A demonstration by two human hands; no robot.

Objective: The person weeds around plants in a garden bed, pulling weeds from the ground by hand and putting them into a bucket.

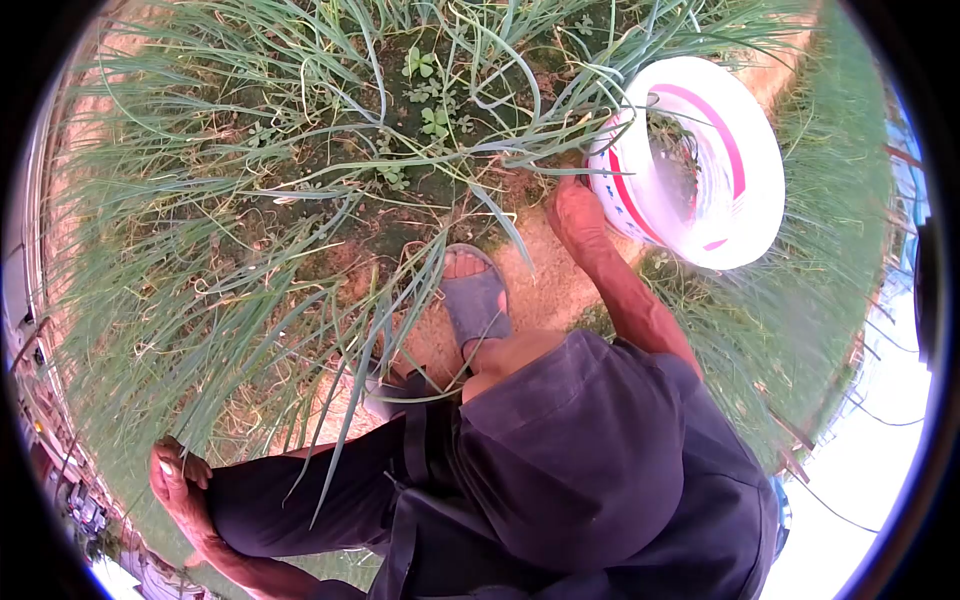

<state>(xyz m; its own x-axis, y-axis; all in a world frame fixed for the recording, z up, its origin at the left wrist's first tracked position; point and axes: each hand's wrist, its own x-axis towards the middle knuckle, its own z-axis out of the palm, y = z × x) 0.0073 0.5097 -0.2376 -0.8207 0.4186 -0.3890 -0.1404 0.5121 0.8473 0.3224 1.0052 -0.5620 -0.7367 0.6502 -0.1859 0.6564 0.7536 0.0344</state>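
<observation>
My left hand (178,490) is at the lower left, beside my bent knee in dark trousers (300,500). Its fingers are curled in, and I cannot make out whether anything is in them. My right hand (578,215) is low beside a white plastic bucket (740,235) with red and pink bands. Its fingers are bent and partly hidden against the leaves by the bucket's wall; what they hold, if anything, does not show. Some green plant matter (668,135) is visible inside the bucket. Long onion-like green leaves (300,90) stand around both hands.
Small broad-leaved weeds (435,122) grow in dark soil between the leaves. My sandalled foot (476,300) is on a bare earth strip (540,275). More green rows (840,200) stretch to the right. Wooden stakes (792,430) are at the lower right.
</observation>
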